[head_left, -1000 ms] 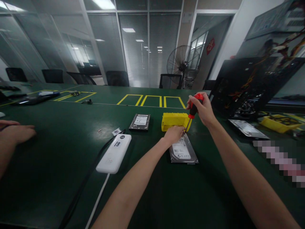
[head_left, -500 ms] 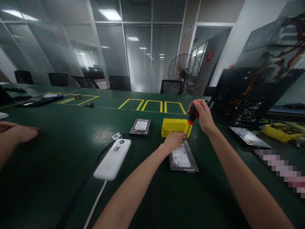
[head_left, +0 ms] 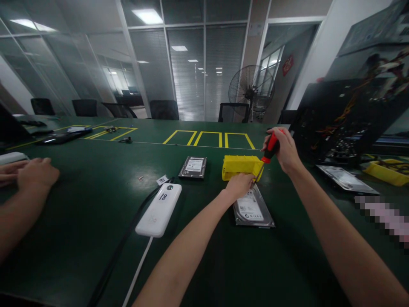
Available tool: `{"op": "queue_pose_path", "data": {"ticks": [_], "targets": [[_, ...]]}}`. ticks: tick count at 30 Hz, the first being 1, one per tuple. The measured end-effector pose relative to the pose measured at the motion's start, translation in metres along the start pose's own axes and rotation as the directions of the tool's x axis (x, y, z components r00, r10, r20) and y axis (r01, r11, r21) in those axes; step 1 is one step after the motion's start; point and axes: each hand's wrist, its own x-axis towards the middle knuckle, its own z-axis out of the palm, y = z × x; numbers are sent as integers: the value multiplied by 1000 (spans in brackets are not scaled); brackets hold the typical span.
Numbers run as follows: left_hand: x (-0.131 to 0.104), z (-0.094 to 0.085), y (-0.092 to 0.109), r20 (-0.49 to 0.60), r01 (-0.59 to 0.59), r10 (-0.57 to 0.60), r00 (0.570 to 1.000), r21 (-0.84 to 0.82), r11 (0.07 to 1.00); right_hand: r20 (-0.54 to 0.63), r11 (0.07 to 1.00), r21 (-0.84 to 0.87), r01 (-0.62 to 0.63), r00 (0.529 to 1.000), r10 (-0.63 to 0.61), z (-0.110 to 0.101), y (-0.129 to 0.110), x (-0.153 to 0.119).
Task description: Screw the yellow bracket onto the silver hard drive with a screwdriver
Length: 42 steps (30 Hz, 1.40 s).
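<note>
My right hand (head_left: 283, 150) is wrapped round the red and black handle of a screwdriver (head_left: 270, 149), which leans with its shaft slanting down to the left. The shaft's tip ends by the fingers of my left hand (head_left: 240, 186), at the far end of a silver hard drive (head_left: 251, 209) with a white label. Those left fingers are closed; what they pinch, if anything, is hidden. Just behind them stands a yellow plastic box (head_left: 239, 166). A second, smaller hard drive (head_left: 193, 167) lies flat to the left of the box.
A white power bank (head_left: 159, 209) marked 18, with cables, lies left of my forearm. Another person's hands (head_left: 36, 175) are at the left edge. On the right are an open computer case (head_left: 322, 123), another drive (head_left: 347, 178) and a yellow tray (head_left: 386, 172).
The screwdriver leans more, its handle a little further right of the tip. My left hand stays by the tip. The other person's hands have come further into view. The whole view has shifted slightly.
</note>
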Motion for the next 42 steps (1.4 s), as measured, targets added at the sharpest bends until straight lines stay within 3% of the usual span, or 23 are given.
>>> {"op": "queue_pose_path", "data": {"ticks": [12,20,28,35,42], "targets": [[0,-2,2,17,29,-29,999,-23,999,-81,998,-45,-37,996,33,-2,-1,1],[0,-3,1,16,21,-20,1000,-52,998,-34,997,-65,41,999,-43,-1,3,2],[-1,-3,2,20,31,-30,999,-36,999,4,999,-50,2,1000,-2,-3,7,2],[-1,-3,2,22,10,-9,1000,-39,999,-68,999,-44,28,997,-31,-3,13,3],[0,-1,1,8,18,-18,1000,-35,999,-46,998,-59,26,999,-29,-2,10,2]]}}
